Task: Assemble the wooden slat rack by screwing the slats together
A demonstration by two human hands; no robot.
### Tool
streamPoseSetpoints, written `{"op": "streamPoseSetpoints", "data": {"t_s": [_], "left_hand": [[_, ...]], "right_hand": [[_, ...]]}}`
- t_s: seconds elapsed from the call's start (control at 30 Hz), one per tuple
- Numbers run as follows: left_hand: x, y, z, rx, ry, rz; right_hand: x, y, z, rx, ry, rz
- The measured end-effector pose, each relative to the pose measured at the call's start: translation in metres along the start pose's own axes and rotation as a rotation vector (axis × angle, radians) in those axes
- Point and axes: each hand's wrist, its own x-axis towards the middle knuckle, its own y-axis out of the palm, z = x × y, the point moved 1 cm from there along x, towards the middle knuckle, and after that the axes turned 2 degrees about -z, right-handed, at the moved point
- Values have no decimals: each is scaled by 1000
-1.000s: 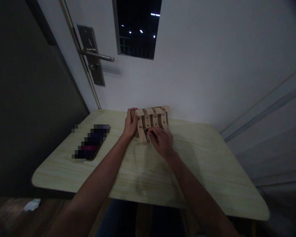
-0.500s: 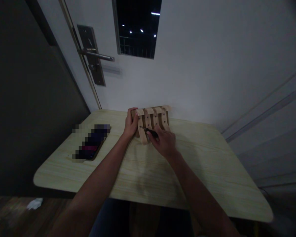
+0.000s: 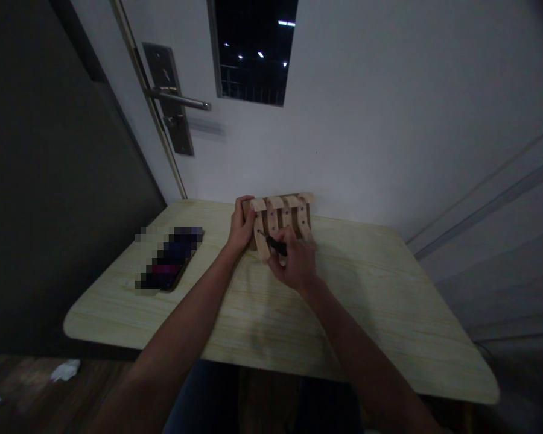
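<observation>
My left hand wraps its fingers around the left end of the slatted pale wooden rack, which stands at the far edge of the light wood-grain worktop against the white door. My right hand pinches a small black-handled screwdriver, its tip at the leftmost slat. If my grip loosens, the tip could slip and gouge the wood. Dim light hides the screw itself; a blurred dark object lies to the left.
</observation>
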Motion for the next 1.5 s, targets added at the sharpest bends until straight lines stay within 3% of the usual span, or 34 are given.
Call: {"op": "streamPoseSetpoints", "data": {"t_s": [0.33,0.57,1.17,1.5], "left_hand": [[-1,0,-3,-19,-7,20],[-1,0,-1,-5,-10,16],[-1,0,2,-53,-28,51],[-1,-1,-2,-49,-25,36]], "right_hand": [[0,1,-5,-18,-60,-109],[2,1,-7,-76,42,-47],[0,-4,-4,146,29,-120],[5,-6,-8,-125,92,-99]]}}
